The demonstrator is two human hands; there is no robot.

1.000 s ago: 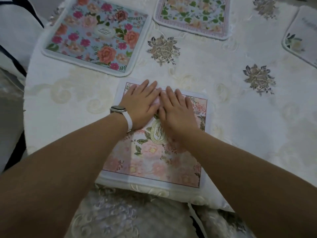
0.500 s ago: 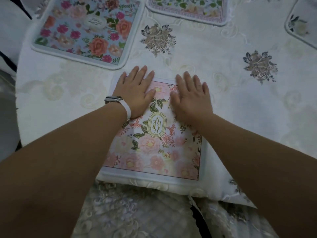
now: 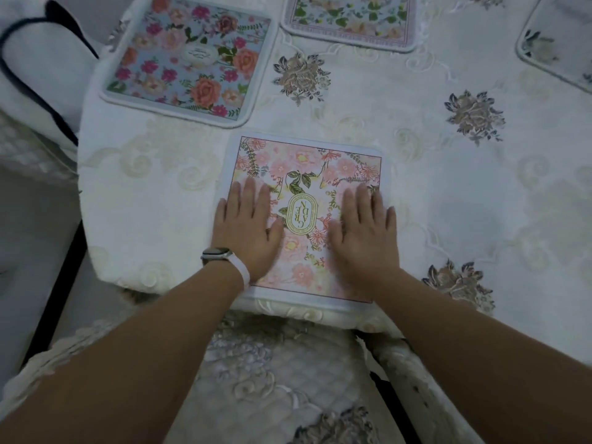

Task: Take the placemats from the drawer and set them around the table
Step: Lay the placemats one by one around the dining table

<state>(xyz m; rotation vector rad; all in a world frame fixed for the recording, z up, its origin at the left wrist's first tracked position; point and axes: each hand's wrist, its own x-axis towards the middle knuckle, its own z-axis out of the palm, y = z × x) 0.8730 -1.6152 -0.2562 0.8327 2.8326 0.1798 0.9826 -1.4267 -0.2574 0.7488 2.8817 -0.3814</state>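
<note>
Pink placemat [image 3: 307,174] lies flat at bench [image 3: 153,219] edge, my left hand [image 3: 248,232] and right hand [image 3: 363,233] spread flat on it, no grip; smoothing step, next lift off.

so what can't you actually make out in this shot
- Green mat, head view: far part cut off by the top edge.
- Grey mat: mostly cut off at the right edge and blurred, so its pattern is unclear.
- Pink mat: side areas hidden under the left hand and right hand.
- Drawer: not in view.
- Table's far side: out of frame, so the mat count is unknown.
</note>
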